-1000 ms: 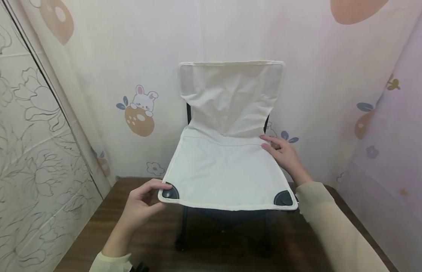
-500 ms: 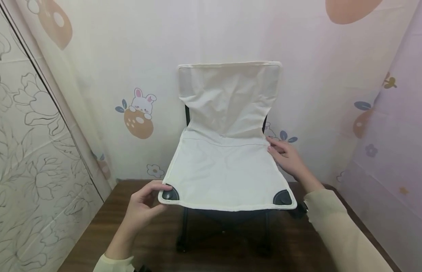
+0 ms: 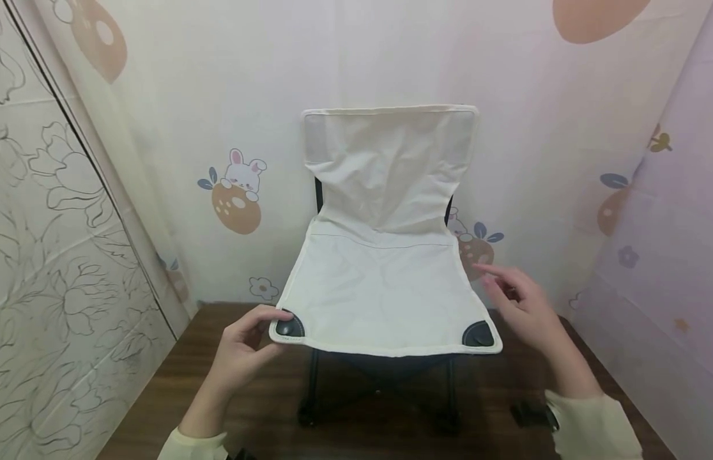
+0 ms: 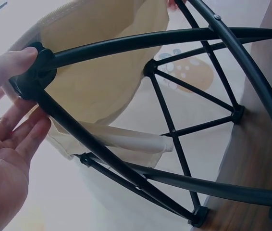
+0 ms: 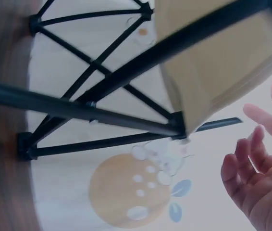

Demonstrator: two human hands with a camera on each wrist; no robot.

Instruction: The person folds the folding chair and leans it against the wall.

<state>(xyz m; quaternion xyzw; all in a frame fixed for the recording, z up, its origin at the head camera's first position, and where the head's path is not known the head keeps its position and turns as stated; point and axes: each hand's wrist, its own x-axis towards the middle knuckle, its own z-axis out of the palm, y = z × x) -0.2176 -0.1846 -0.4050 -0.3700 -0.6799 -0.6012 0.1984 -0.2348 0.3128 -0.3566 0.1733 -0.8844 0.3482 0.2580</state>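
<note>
Right hand (image 3: 520, 306) has come off the chair (image 3: 385, 291), now just to its left (fingers loose, holding nothing); left hand (image 3: 241, 342) pinches the near left corner (image 3: 294, 328).

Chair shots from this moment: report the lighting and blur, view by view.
Head view: the white seat is bright, the black legs beneath it lie in shadow; left wrist view: the backdrop washes out pale at lower left; right wrist view: the frame looks soft, and glare pales the backdrop beside the right hand.
</note>
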